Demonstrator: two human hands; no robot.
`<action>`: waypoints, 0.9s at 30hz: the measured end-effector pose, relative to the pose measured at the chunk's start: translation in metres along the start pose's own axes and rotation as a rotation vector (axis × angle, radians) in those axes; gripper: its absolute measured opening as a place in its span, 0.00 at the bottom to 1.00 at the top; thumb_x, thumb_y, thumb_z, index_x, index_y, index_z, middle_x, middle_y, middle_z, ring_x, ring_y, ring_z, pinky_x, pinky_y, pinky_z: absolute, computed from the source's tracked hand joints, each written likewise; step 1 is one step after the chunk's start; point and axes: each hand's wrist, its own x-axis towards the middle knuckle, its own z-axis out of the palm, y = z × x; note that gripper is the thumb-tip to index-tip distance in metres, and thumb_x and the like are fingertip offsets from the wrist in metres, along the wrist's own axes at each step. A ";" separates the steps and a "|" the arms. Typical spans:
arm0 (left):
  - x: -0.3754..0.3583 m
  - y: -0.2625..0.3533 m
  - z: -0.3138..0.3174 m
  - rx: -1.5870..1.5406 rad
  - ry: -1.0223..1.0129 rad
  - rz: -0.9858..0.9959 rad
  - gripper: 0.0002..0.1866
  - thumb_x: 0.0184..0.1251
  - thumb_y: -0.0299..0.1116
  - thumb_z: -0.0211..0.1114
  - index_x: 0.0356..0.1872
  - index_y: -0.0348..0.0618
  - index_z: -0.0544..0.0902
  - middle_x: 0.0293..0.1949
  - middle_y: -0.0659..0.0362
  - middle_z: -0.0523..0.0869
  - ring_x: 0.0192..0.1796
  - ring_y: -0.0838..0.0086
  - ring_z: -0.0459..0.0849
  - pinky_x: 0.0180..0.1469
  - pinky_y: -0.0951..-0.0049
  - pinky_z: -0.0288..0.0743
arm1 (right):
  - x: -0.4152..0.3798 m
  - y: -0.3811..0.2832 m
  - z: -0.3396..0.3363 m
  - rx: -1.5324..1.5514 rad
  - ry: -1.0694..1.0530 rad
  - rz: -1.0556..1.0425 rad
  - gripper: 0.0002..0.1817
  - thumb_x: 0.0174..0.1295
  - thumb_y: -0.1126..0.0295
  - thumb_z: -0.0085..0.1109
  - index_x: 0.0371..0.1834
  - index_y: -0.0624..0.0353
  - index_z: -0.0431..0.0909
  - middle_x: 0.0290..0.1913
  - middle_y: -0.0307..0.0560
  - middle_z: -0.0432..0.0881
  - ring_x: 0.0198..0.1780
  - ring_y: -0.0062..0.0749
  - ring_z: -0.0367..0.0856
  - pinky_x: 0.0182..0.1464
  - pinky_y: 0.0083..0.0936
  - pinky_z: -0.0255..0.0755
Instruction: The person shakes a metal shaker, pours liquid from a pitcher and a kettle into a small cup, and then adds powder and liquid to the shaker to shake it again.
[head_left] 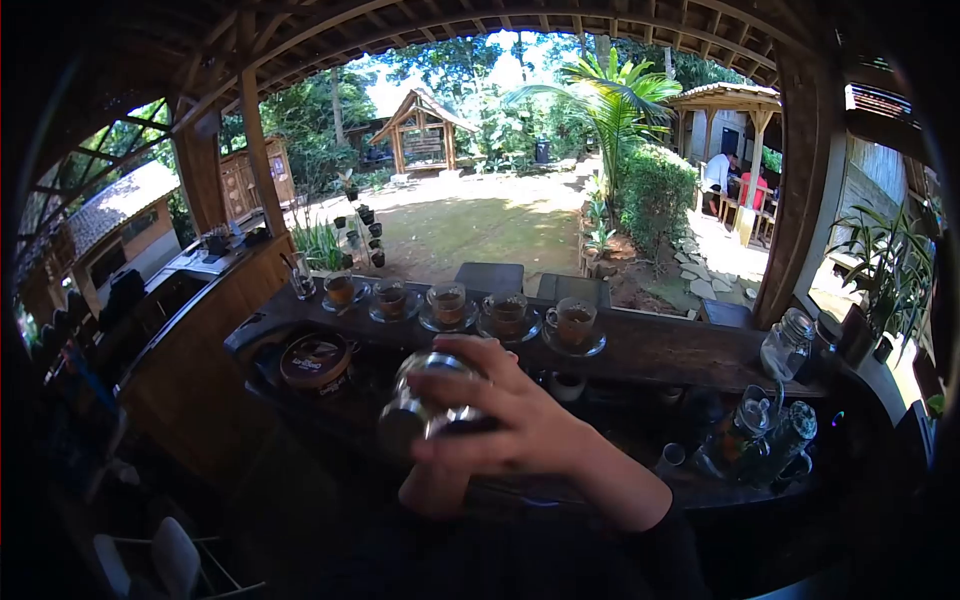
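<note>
My right hand [510, 410] reaches in from the lower right, its fingers wrapped round a shiny metal vessel [405, 418] that looks like a cocktail shaker. The vessel is blurred, held above the dark counter and partly covered by the fingers. Below my right hand, part of my left hand [437, 488] shows close to the vessel. Its fingers are hidden, so its grip cannot be made out. Beyond the hands, several glass cups of brown drink, among them a cup [447, 304] and a rightmost cup [573, 322], stand on saucers along the raised ledge.
A round brown tin [316, 360] lies left on the counter [680, 352]. On the right stand a glass jar [787, 342], a glass pitcher [752, 412] and a small glass [671, 457]. A chair [175, 555] is at lower left. People sit under a far shelter.
</note>
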 end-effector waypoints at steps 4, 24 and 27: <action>0.009 -0.021 0.005 0.067 -0.148 0.000 0.17 0.71 0.44 0.47 0.50 0.44 0.71 0.48 0.43 0.71 0.37 0.47 0.82 0.36 0.58 0.83 | -0.007 -0.048 -0.022 0.027 0.040 -0.294 0.21 0.52 0.66 0.62 0.51 0.34 0.74 0.59 0.38 0.72 0.59 0.59 0.70 0.58 0.57 0.62; -0.012 -0.061 -0.018 -0.285 0.135 0.020 0.28 0.68 0.58 0.46 0.58 0.48 0.68 0.56 0.49 0.70 0.54 0.49 0.75 0.49 0.52 0.79 | -0.061 0.011 -0.022 0.172 0.211 -0.033 0.34 0.42 0.70 0.72 0.54 0.28 0.71 0.60 0.46 0.70 0.59 0.61 0.68 0.55 0.57 0.67; -0.009 -0.074 -0.033 -0.897 0.063 0.056 0.25 0.70 0.51 0.44 0.58 0.44 0.70 0.51 0.49 0.79 0.52 0.61 0.79 0.52 0.59 0.77 | -0.066 0.020 -0.005 0.223 0.378 -0.029 0.32 0.47 0.66 0.70 0.57 0.33 0.67 0.60 0.53 0.69 0.58 0.66 0.67 0.56 0.63 0.64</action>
